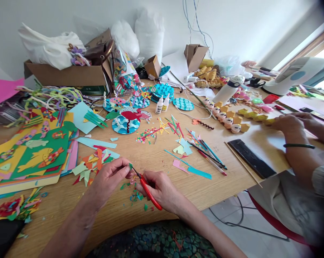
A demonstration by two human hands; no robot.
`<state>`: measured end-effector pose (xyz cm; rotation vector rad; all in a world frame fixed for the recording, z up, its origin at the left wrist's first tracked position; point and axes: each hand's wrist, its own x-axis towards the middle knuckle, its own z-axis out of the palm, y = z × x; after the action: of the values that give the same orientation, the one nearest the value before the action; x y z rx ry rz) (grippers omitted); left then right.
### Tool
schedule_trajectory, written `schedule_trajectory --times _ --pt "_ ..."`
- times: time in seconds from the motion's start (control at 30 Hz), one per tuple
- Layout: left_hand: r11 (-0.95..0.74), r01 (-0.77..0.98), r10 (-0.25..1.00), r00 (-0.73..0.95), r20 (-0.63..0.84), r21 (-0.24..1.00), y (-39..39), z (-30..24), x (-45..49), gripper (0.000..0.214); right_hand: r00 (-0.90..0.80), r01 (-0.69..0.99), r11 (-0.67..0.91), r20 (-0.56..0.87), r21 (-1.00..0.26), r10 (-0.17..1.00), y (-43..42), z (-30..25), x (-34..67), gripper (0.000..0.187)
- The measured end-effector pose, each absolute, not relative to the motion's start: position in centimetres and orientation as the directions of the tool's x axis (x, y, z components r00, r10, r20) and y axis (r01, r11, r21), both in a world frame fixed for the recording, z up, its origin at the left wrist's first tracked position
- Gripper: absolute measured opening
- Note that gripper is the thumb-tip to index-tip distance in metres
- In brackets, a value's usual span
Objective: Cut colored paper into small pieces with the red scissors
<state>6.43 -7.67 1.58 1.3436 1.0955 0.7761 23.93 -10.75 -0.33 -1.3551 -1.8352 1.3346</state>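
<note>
Nearest me, my right hand point(162, 190) is closed around red-handled scissors point(148, 191), their tips at a small green paper scrap point(130, 166) pinched between the fingertips of my left hand point(109, 179), just above the front edge of the wooden table point(231, 179). Cut bits lie under both hands. Beyond, coloured paper sheets point(30, 157) sit left, two glue bottles point(162, 104) at centre; I can read no label on them. At right, a co-worker's hand point(288, 123) rests by yellow paper figures point(231, 120). A cardboard box point(67, 73) stands against the white wall.

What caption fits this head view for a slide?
Right hand snips a green paper scrap, pinched by the left hand, with red scissors.
</note>
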Motion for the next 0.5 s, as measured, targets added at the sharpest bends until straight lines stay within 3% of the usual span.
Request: schedule_trajectory --times 0.5 --pt "0.142 0.134 0.914 0.364 -0.182 0.981 -7.38 1.07 6.23 0.014 -0.355 0.479 0.113 -0.074 -0.871 0.932 -10.74 -1.06 24.18 0.036"
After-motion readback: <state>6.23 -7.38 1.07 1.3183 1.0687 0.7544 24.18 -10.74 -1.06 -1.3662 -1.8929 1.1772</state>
